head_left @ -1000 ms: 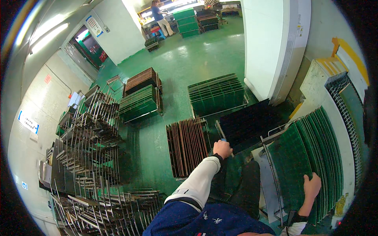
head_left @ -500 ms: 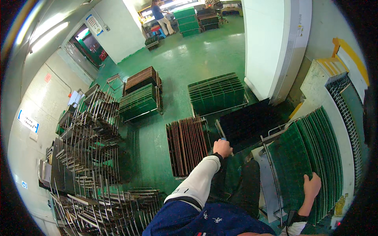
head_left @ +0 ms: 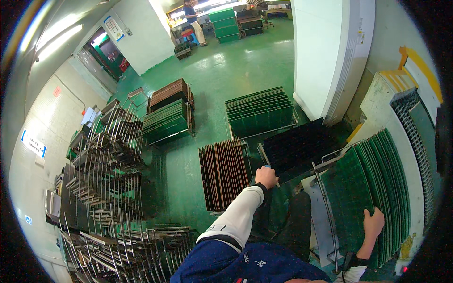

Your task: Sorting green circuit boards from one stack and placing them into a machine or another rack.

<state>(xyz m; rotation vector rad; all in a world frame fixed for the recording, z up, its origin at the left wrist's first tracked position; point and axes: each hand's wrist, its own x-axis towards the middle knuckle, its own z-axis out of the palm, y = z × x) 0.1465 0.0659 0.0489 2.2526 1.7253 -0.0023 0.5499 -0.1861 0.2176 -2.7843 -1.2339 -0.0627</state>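
My left hand (head_left: 267,178) is closed in a fist at the near corner of a rack of dark panels (head_left: 302,146). A bit of blue shows just above its knuckles; what the fingers wrap round is mostly hidden. To the right, a metal rack holds a row of thin green boards (head_left: 349,184) standing on edge. My right hand (head_left: 374,224) grips the edge of one of these boards, thumb toward the near face and fingers over the edge. A metal bar (head_left: 325,207) of the rack stands along the boards' left side.
Brown-edged boards fill a rack (head_left: 224,174) left of my left hand. Racks of green boards (head_left: 259,111) and brown boards (head_left: 169,94) stand farther off. Empty metal racks (head_left: 113,174) pile up along the left wall. A white cabinet (head_left: 321,61) stands ahead; a person (head_left: 192,21) is at a far bench.
Both my hands stay in the same places. The person at the far bench has shifted stance, with the arm drawn in.
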